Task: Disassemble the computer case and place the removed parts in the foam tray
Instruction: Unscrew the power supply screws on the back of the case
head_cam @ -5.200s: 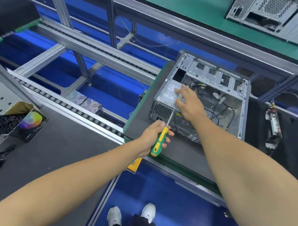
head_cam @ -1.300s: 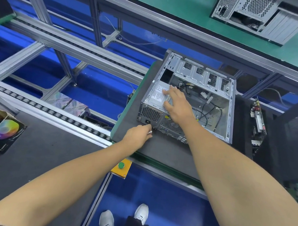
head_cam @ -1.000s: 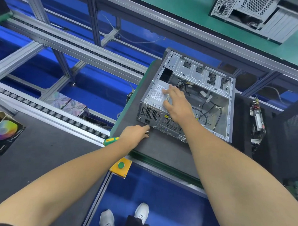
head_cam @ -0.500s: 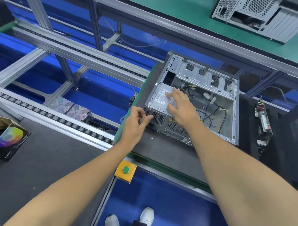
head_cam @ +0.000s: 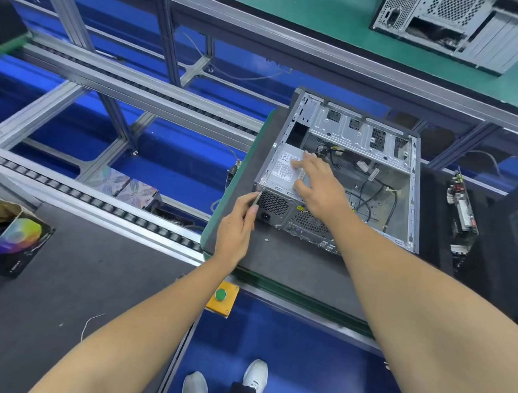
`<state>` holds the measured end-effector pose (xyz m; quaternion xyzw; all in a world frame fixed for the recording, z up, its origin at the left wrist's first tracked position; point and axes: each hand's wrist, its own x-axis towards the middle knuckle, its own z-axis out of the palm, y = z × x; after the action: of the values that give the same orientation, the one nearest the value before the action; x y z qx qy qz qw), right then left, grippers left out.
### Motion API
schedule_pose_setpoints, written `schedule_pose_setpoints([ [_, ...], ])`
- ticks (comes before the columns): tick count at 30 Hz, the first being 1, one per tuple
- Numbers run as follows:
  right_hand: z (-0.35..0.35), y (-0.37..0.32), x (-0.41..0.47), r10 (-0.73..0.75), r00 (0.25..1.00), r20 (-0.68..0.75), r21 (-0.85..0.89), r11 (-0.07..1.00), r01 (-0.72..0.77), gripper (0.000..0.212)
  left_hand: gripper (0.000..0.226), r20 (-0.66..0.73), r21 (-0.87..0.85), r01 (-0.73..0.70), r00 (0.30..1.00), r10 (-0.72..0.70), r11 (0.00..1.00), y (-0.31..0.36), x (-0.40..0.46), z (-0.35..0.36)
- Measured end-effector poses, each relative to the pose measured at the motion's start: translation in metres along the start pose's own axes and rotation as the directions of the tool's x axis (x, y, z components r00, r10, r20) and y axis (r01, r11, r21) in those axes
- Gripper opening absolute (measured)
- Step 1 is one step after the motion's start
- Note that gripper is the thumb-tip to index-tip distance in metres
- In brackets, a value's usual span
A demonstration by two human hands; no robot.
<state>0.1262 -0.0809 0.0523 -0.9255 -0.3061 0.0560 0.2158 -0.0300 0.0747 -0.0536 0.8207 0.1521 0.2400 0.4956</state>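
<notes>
The open grey computer case (head_cam: 412, 185) lies on its side on a dark mat (head_cam: 293, 269). Its power supply (head_cam: 282, 170) sits in the near left corner, with loose black cables behind it. My right hand (head_cam: 317, 184) rests flat on top of the power supply, fingers straight. My left hand (head_cam: 239, 222) pinches the metal shaft of a screwdriver (head_cam: 257, 197); its tip touches the upper left rear corner of the case and its handle is hidden. A small loose screw (head_cam: 267, 240) lies on the mat. The dark foam tray (head_cam: 514, 234) to the right holds a circuit card (head_cam: 462, 211).
A roller conveyor rail (head_cam: 103, 204) runs left of the mat. A yellow box with a green button (head_cam: 222, 295) hangs below the mat's front edge. A second case (head_cam: 437, 23) lies on the far green bench. A colourful carton (head_cam: 15, 242) stands at the left.
My left hand has risen from the lower rear corner of the case to its upper left corner, bringing the screwdriver tip there. My right hand has stayed on the power supply.
</notes>
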Motion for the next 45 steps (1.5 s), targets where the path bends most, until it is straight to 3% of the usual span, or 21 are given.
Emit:
schedule_pose_setpoints([
  [10, -0.002, -0.003, -0.001, -0.005, 1.0, -0.009, 0.006, 1.0, 0.006, 0.045, 0.034, 0.024, 0.145, 0.009, 1.0, -0.012, 0.989, 0.01, 0.0, 0.003],
  [28, -0.004, -0.004, -0.002, -0.008, 1.0, 0.001, 0.01, 1.0, 0.008, 0.045, 0.03, 0.043, 0.005, -0.014, 0.999, 0.014, 1.0, 0.007, 0.001, 0.007],
  [36, -0.004, -0.004, -0.002, -0.012, 1.0, 0.001, 0.007, 1.0, 0.012, 0.045, 0.032, 0.026, 0.064, -0.036, 0.999, 0.034, 0.997, 0.004, 0.004, 0.004],
  [45, -0.002, -0.002, -0.001, -0.009, 1.0, 0.0, 0.001, 1.0, 0.009, 0.048, 0.019, 0.093, -0.176, 0.062, 0.995, -0.046, 0.982, 0.019, 0.003, 0.001],
])
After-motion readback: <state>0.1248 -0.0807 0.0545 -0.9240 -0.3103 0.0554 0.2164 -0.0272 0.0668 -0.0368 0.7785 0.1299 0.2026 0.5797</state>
